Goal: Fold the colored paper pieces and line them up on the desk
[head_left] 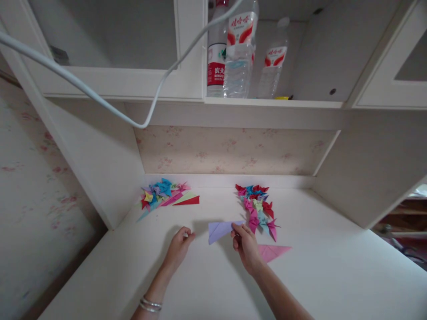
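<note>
right hand (245,244): pinching right end of purple paper (219,232) over desk (200,289), near-left of the right-hand folded birds (253,221) | left hand (179,246): curled, cannot tell if fingertips meet | step: apparently folding | next: calls for left fingers on paper's free left end

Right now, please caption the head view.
Right hand holding folded lavender paper near multicoloured origami birds on white tabletop.

“农夫” + “NONGFU” on red lbl (216,75) of L btl (217,35); “娃哈哈” on mid btl (239,62) & R btl (270,78)
</note>
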Action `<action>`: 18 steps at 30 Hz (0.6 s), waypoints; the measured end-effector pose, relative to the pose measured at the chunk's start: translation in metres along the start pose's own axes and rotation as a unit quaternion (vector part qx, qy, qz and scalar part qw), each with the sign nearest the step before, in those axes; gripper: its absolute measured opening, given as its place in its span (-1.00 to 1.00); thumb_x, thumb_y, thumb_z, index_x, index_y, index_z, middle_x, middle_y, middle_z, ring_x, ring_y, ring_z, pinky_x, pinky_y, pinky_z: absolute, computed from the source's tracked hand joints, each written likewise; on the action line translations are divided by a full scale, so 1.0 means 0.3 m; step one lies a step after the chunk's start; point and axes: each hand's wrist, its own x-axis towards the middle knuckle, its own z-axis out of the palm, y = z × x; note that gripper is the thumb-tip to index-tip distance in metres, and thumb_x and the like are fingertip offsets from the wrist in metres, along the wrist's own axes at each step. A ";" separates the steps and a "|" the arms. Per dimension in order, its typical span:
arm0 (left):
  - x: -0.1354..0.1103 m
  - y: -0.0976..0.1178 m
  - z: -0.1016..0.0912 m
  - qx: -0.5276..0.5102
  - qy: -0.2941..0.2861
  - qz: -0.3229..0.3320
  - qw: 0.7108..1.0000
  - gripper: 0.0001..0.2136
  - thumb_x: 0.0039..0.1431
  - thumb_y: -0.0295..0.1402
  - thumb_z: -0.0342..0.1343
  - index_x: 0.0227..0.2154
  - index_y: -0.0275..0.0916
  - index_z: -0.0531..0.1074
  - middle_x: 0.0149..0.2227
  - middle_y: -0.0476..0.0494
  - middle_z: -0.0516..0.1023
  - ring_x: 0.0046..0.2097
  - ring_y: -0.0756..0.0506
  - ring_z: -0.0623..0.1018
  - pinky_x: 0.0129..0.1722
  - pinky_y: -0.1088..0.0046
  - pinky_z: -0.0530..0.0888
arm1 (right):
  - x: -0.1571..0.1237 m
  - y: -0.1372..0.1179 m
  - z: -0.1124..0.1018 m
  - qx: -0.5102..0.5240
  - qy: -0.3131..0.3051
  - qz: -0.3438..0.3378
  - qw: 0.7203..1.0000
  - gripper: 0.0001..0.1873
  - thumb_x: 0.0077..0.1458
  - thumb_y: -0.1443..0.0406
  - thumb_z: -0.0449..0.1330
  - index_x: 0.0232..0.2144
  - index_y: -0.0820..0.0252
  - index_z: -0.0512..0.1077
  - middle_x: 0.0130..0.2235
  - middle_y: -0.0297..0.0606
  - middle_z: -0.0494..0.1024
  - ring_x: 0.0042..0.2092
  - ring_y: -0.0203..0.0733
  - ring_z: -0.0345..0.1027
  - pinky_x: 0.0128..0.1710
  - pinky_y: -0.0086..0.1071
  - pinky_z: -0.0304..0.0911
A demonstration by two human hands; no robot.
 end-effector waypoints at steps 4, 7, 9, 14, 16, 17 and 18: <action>-0.020 0.015 0.015 0.006 0.019 0.021 1.000 -0.65 0.07 -0.03 0.07 -0.53 -0.24 0.29 -0.62 0.14 0.07 -0.53 0.04 0.13 -0.52 0.54 0.08 | -0.085 0.017 -0.120 0.049 0.007 0.025 0.998 -0.64 -0.06 0.07 0.31 -0.52 0.19 0.29 -0.53 -0.42 0.43 -0.70 -0.47 0.09 -0.75 -0.53 -0.06; -0.053 0.043 0.071 -0.024 0.005 0.008 1.000 -0.62 0.10 0.01 0.03 -0.51 -0.25 0.35 -0.62 0.13 0.08 -0.54 0.04 0.14 -0.54 0.54 0.07 | -0.124 0.035 -0.180 0.063 0.025 0.030 0.997 -0.62 -0.05 0.06 0.32 -0.55 0.20 0.30 -0.54 -0.40 0.43 -0.68 -0.49 0.09 -0.74 -0.55 -0.05; -0.087 0.073 0.133 -0.050 -0.023 -0.011 0.998 -0.62 0.11 0.01 0.02 -0.46 -0.26 0.39 -0.63 0.13 0.08 -0.56 0.05 0.12 -0.56 0.54 0.04 | -0.136 0.047 -0.201 0.082 0.046 0.032 0.995 -0.61 -0.05 0.06 0.32 -0.56 0.20 0.29 -0.56 -0.40 0.43 -0.67 -0.49 0.09 -0.73 -0.56 -0.05; -0.152 0.136 0.277 -0.100 -0.116 -0.032 0.988 -0.64 0.09 -0.03 0.07 -0.40 -0.29 0.44 -0.62 0.10 0.19 -0.57 0.07 0.16 -0.60 0.56 0.04 | -0.133 0.066 -0.206 0.088 0.044 0.029 0.995 -0.63 -0.04 0.10 0.33 -0.58 0.20 0.30 -0.59 -0.42 0.41 -0.67 -0.49 0.07 -0.71 -0.57 -0.04; -0.157 0.141 0.298 -0.108 -0.126 -0.048 0.985 -0.66 0.06 -0.06 0.11 -0.41 -0.30 0.44 -0.63 0.10 0.20 -0.59 0.08 0.16 -0.62 0.56 0.03 | -0.128 0.070 -0.205 0.075 0.035 0.027 0.996 -0.63 -0.02 0.09 0.32 -0.58 0.20 0.31 -0.59 -0.42 0.40 -0.66 -0.50 0.07 -0.70 -0.57 -0.03; -0.157 0.139 0.300 -0.108 -0.123 -0.056 0.985 -0.68 0.05 -0.08 0.13 -0.42 -0.31 0.44 -0.64 0.10 0.19 -0.60 0.08 0.15 -0.62 0.57 0.02 | -0.125 0.071 -0.206 0.071 0.029 0.026 0.997 -0.63 -0.02 0.09 0.32 -0.57 0.20 0.31 -0.59 -0.43 0.39 -0.66 -0.49 0.07 -0.70 -0.57 -0.03; -0.155 0.135 0.298 -0.107 -0.118 -0.064 0.985 -0.68 0.03 -0.09 0.14 -0.42 -0.31 0.44 -0.65 0.11 0.19 -0.61 0.09 0.15 -0.63 0.57 0.02 | -0.123 0.072 -0.207 0.069 0.025 0.026 0.997 -0.63 -0.02 0.08 0.31 -0.57 0.21 0.32 -0.59 -0.43 0.39 -0.65 -0.49 0.08 -0.70 -0.57 -0.03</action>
